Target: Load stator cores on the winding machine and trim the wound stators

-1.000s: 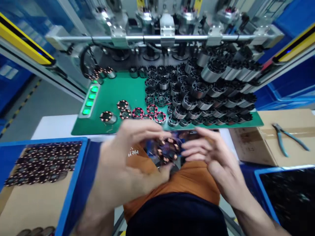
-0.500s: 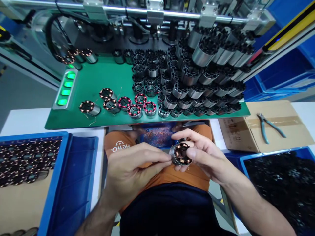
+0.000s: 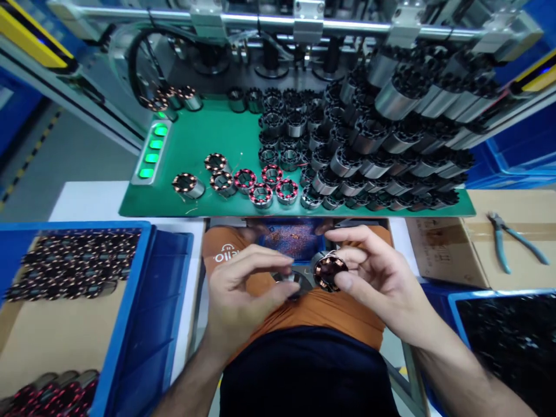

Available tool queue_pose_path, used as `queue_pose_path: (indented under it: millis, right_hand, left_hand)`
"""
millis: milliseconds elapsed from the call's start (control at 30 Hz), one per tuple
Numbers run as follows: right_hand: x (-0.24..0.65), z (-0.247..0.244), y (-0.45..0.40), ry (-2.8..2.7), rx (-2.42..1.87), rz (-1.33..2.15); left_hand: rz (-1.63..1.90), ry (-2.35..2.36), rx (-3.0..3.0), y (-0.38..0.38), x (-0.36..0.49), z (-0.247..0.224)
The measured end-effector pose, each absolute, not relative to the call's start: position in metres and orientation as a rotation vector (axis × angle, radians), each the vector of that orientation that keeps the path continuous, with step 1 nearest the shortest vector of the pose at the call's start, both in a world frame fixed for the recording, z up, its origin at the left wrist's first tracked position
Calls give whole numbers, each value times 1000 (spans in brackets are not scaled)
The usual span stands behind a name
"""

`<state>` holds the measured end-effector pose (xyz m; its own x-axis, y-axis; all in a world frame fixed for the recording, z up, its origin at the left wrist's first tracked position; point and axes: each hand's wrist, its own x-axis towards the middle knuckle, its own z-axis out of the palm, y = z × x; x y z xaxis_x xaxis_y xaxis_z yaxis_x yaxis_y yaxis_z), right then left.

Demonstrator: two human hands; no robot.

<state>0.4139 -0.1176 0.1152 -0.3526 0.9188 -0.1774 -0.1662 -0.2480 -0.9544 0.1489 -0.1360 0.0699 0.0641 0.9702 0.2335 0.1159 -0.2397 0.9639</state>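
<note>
My right hand [image 3: 373,272] grips a motor stator [image 3: 319,267], a steel ring with copper windings, its open end turned toward me. The thumb presses on the near rim and the fingers wrap the far side. To its left, my left hand [image 3: 249,284] is apart from the stator. Its thumb and fingertips are separated, and I see nothing held between them. Beyond both hands, on the green work surface [image 3: 195,133], stand copper-wound stators [image 3: 189,185] and several red-wound stators [image 3: 260,197].
Stacked black-lined stator cores [image 3: 365,165] fill the right of the green surface, before a machine bar [image 3: 347,26]. A blue bin [image 3: 130,324] of wound stators is at left. At right, pliers [image 3: 499,243] lie on a cardboard box [image 3: 447,243], above a bin of black parts [image 3: 512,341].
My left hand has drawn back from the stator and its fingers have parted. The right hand keeps its hold and has turned the stator slightly. The view has swung left.
</note>
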Motion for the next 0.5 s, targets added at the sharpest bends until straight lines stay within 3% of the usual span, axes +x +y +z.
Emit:
queue_pose_path:
  millis: [267,500]
  right_hand:
    - [416,107,-116,-1218,-982,1794]
    - [416,107,-122,-1498,-1133,1618]
  left_hand:
    - [1130,1074,1080,-143,166,62]
    - [1172,967,940,-143,159,60]
